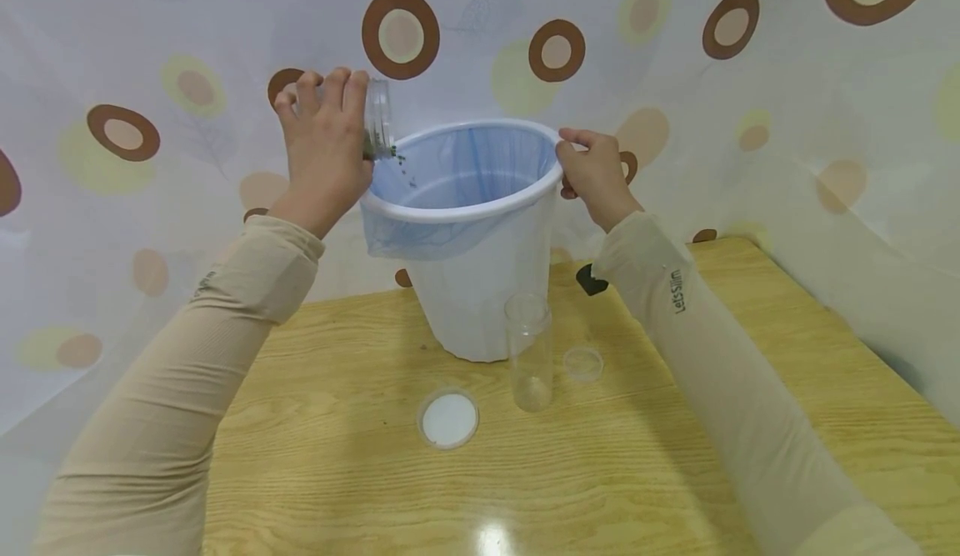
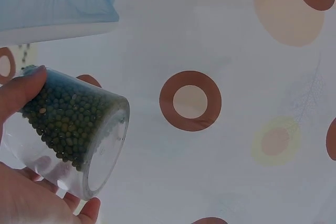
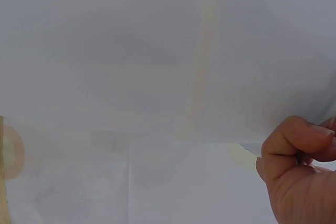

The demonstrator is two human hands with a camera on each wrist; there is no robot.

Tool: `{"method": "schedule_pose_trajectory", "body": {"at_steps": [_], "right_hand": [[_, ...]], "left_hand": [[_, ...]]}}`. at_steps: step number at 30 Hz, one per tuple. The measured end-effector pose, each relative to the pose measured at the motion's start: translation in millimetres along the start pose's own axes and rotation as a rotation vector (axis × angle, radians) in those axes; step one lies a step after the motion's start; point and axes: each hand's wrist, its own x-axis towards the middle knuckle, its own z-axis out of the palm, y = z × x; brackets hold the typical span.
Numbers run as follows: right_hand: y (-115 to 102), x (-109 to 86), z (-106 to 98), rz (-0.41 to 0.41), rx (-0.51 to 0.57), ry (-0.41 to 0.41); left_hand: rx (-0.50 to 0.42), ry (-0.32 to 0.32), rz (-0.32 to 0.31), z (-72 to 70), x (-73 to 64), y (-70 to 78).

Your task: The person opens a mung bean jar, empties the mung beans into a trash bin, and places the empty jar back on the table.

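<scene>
My left hand [image 1: 326,147] grips a clear jar [image 1: 381,106] tipped on its side above the left part of a white trash bin's rim. Mung beans [image 2: 68,121] lie along the jar's lower side in the head view, and a few of them drop from its mouth into the bin. The bin [image 1: 487,298] stands upright, with a translucent blue liner [image 1: 427,239] folded over its rim. At the bin's right edge, my right hand [image 1: 596,171] pinches the rim between thumb and curled fingers; in the right wrist view some fingertips are cut off.
In front of the bin stands a tall clear jar [image 1: 530,373] without a lid. A clear lid [image 1: 583,364] lies to its right, a white-centred lid [image 1: 449,419] to its left. A small black object [image 1: 592,279] sits behind, on the wooden table [image 1: 337,473]. Patterned sheeting [image 1: 465,31] covers the wall.
</scene>
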Motion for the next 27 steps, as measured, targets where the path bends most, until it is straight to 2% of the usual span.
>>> {"method": "schedule_pose_trajectory", "body": {"at_steps": [27], "right_hand": [[2.8, 1.7, 3.6, -0.015, 0.037, -0.003]], "left_hand": [[0.014, -0.006, 0.017, 0.7, -3.0, -3.0]]}}
